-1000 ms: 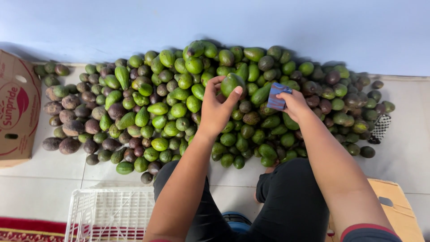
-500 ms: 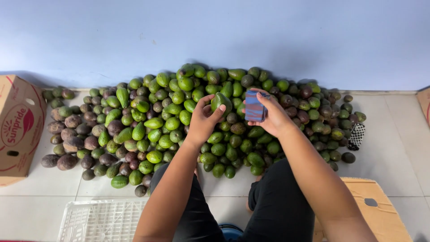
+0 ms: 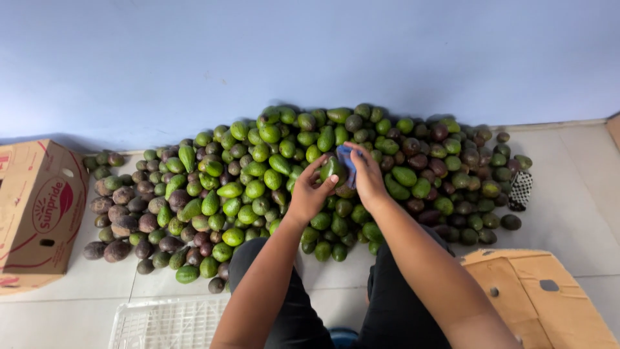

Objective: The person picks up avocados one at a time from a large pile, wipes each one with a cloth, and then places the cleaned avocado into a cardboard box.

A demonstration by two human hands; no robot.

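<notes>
Left hand (image 3: 310,194) clamped on green avocado (image 3: 330,169); right hand (image 3: 367,176) presses blue cloth (image 3: 347,161) against it, above floor's avocado pile (image 3: 258,174).

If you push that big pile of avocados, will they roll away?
Probably some. The avocado pile is heaped loosely on smooth floor tiles, and the rounded fruits at its edge look free to roll. The wall behind would likely stop the back ones.

Two hands, the left hand (image 3: 310,194) and the right hand (image 3: 368,178). One blue cloth (image 3: 347,161). Two cardboard boxes, one left (image 3: 39,213), one right (image 3: 542,297). One white crate (image 3: 161,323). The avocados (image 3: 252,168) are too many to count.
</notes>
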